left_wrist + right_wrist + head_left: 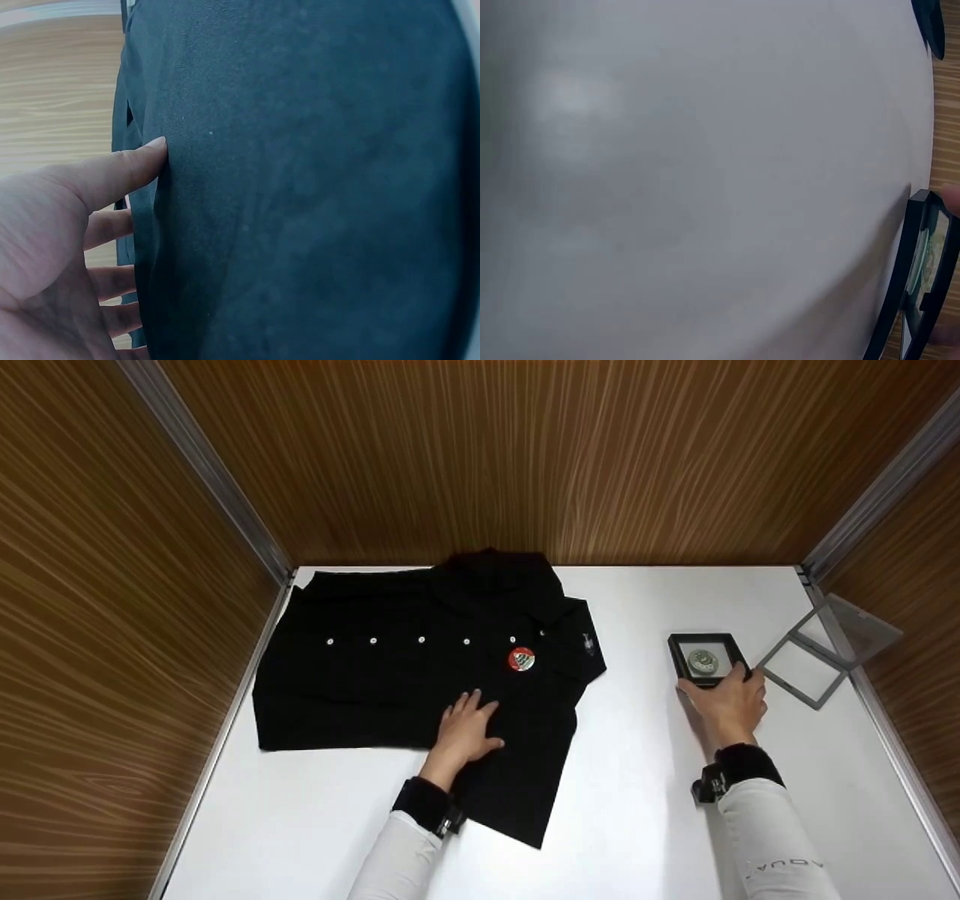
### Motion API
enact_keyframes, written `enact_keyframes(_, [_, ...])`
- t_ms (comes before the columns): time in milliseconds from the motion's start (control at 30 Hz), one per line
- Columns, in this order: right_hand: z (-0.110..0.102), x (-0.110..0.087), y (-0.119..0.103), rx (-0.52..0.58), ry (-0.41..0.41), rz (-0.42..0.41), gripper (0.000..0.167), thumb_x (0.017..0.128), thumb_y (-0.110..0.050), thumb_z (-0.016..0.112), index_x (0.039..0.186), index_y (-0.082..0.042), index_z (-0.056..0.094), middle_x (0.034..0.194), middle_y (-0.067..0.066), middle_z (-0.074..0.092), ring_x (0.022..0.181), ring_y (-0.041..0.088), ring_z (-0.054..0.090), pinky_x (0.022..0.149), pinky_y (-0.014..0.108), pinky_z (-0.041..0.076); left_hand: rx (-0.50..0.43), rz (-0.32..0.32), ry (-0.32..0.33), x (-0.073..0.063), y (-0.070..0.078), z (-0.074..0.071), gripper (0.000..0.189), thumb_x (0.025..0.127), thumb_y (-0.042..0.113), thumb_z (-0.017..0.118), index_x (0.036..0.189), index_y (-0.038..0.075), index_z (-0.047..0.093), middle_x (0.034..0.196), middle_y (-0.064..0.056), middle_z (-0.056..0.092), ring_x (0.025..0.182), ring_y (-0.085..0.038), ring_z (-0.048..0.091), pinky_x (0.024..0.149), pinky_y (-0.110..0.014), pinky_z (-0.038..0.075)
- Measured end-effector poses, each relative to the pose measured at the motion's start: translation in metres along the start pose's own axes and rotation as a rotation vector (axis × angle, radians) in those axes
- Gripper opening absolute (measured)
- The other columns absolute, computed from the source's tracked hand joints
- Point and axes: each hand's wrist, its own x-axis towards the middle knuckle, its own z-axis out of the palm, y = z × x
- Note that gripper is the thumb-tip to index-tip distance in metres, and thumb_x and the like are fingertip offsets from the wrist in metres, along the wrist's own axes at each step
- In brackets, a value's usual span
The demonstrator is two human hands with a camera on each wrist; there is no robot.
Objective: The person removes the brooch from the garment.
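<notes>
A black button-up shirt (390,682) lies spread on the white table, white buttons up its front and a round red badge (521,658) near the collar. My left hand (463,733) rests on the lower side of the shirt, near the sleeve, with fingers spread. In the left wrist view, dark cloth (300,180) fills most of the picture beside the thumb. To the right, my right hand (727,705) grips the near edge of a small black display frame (679,656). A round greenish medallion (703,661) sits inside that frame. The right wrist view catches only the frame's edge (900,285).
An opened grey hinged frame (814,656) with clear panes lies right of the right hand, its raised half by the side wall. Wood-grain panels (480,457) enclose the white table (622,780) at the back and sides.
</notes>
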Motion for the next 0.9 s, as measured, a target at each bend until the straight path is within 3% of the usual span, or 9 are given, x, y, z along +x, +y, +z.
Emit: enact_keyframes(900, [-0.005,0.001,-0.008,-0.053,-0.061,-0.021,0.129,0.080,-0.067,0.067,0.147,0.017,-0.004,0.143,0.049,0.013,0.127,0.065,0.023,0.104,0.067,0.023,-0.003,-0.013,-0.008,0.000,0.001,0.000,0.071,0.083,0.041,0.077,0.145,0.016,0.050,0.156,-0.017,0.031,0.143,-0.037,0.025,0.112,-0.055,0.025])
